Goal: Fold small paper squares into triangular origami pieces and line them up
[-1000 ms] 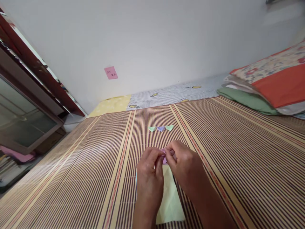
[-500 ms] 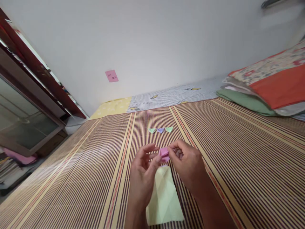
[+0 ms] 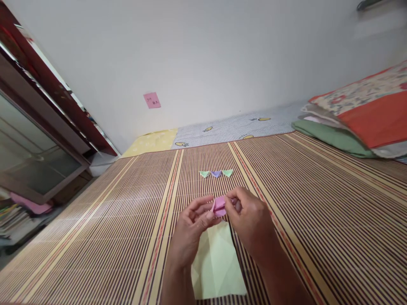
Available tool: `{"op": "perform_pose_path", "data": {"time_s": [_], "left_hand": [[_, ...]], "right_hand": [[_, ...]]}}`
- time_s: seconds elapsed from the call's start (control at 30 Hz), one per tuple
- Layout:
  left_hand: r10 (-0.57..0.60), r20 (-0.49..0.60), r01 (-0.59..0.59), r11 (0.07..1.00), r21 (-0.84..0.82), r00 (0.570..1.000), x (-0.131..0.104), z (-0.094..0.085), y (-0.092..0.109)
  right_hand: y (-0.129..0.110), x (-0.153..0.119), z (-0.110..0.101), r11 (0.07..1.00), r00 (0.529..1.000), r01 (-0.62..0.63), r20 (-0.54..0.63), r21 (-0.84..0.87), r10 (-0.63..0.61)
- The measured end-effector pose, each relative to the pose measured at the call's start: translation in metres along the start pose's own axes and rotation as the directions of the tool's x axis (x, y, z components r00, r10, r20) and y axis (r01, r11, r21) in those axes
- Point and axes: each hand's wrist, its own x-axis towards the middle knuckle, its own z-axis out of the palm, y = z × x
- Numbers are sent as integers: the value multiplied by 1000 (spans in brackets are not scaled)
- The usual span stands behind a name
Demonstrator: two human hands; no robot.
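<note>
Between my hands is a small piece of folded pink paper (image 3: pixel 219 206), held above the mat. My left hand (image 3: pixel 193 226) grips its left side, with the thumb low and the fingers curved behind. The thumb and fingertips of my right hand (image 3: pixel 249 218) pinch its right edge. Below them a creased pale green sheet of paper (image 3: pixel 219 264) lies flat, partly covered by my left hand and wrist. Farther off, three small folded paper triangles stand in a row: a green one (image 3: pixel 204 173), a purple one (image 3: pixel 216 173) and another green one (image 3: pixel 227 173).
A striped bamboo mat (image 3: pixel 104 220) covers the surface. Folded bedding (image 3: pixel 372 127) is piled at the far right. A pink note (image 3: pixel 152 100) is stuck on the white wall (image 3: pixel 222 55). A glass-fronted cabinet (image 3: pixel 38 156) stands at the left.
The pink paper has opened a little, with a gap now showing between its layers. My left fingers have shifted slightly along its side. The whole view has moved slightly.
</note>
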Motion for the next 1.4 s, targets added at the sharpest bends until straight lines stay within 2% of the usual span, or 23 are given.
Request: {"op": "perform_pose_path", "data": {"time_s": [0.2, 0.3, 0.43, 0.5, 0.57, 0.67, 0.83, 1.0, 1.07, 1.27, 1.4], "left_hand": [[3, -86, -10, 997, -73, 996, 5, -2, -3], [-15, -86, 3, 990, -142, 996, 7, 0, -5], [-39, -63, 13, 928, -372, 997, 10, 17, -15], [-76, -140, -5, 864, -504, 987, 13, 29, -22], [-96, -255, -66, 825, -561, 962, 15, 37, -27], [-139, -310, -75, 805, -588, 940, 17, 41, -29], [-214, -305, -23, 785, -620, 928, 18, 37, -24], [-267, -228, 56, 755, -653, 936, 19, 33, -22], [-264, -188, 74, 741, -667, 946, 19, 30, -24], [-290, -192, 77, 711, -699, 938, 23, 18, -33], [-316, -179, 97, 692, -715, 932, 23, 17, -33]], "right_hand": [[-1, 0, -1, 1000, 997, -29, 68, 13, 28], [-1, 0, 0, 999, 996, -26, 86, 25, 24], [-3, -2, 3, 998, 995, -52, 91, 34, 48], [-5, -3, 5, 997, 993, -72, 99, 20, 70], [-8, -5, 8, 998, 992, -64, 106, -12, 65], [-13, -8, 11, 1000, 989, -9, 148, -9, 10], [-19, -10, 14, 997, 977, -34, 213, 75, 17], [-17, -8, 12, 999, 983, -34, 179, -18, 37], [-15, -6, 10, 1000, 981, -28, 192, 11, 26], [-15, 2, -1, 980, 945, 119, 284, 161, -162], [-18, 0, -1, 972, 924, 160, 321, 174, -209]]}}
